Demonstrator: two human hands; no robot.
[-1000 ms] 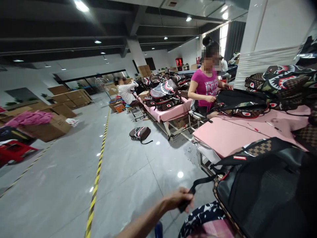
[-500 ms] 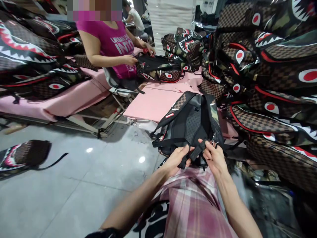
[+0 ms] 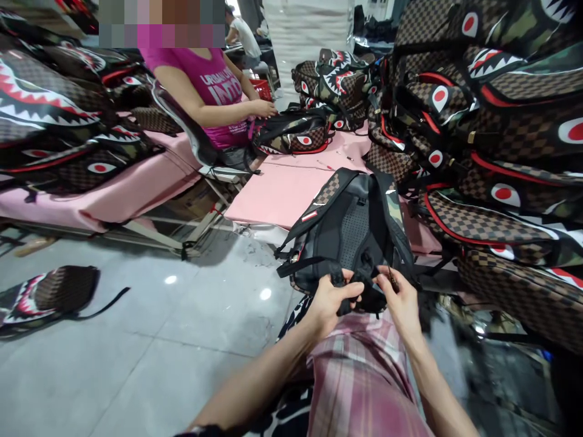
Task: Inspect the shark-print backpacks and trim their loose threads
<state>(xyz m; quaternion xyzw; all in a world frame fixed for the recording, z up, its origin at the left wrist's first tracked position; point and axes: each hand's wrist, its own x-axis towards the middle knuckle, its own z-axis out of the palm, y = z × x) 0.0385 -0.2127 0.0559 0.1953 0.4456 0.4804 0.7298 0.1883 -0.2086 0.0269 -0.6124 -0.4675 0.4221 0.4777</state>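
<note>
A dark backpack [image 3: 353, 227] with checkered and camouflage panels lies back-side up, half on the pink table [image 3: 282, 191] and half toward my lap. My left hand [image 3: 330, 300] is closed on a black strap [image 3: 350, 285] at the backpack's lower end. My right hand [image 3: 398, 297] pinches the same strap bundle from the other side, a small dark piece showing between its fingers. Both hands sit close together just above my plaid-covered lap.
Stacks of shark-mouth backpacks [image 3: 492, 121] fill the right side and more lie at the left [image 3: 50, 127]. A person in a magenta shirt [image 3: 214, 91] handles another backpack [image 3: 291, 130] across the table. One backpack [image 3: 50, 294] lies on the grey floor.
The view swung from the open floor onto the table. My right hand came into view and joined the left at the strap; now both hands are bunched closer to the backpack's lower edge.
</note>
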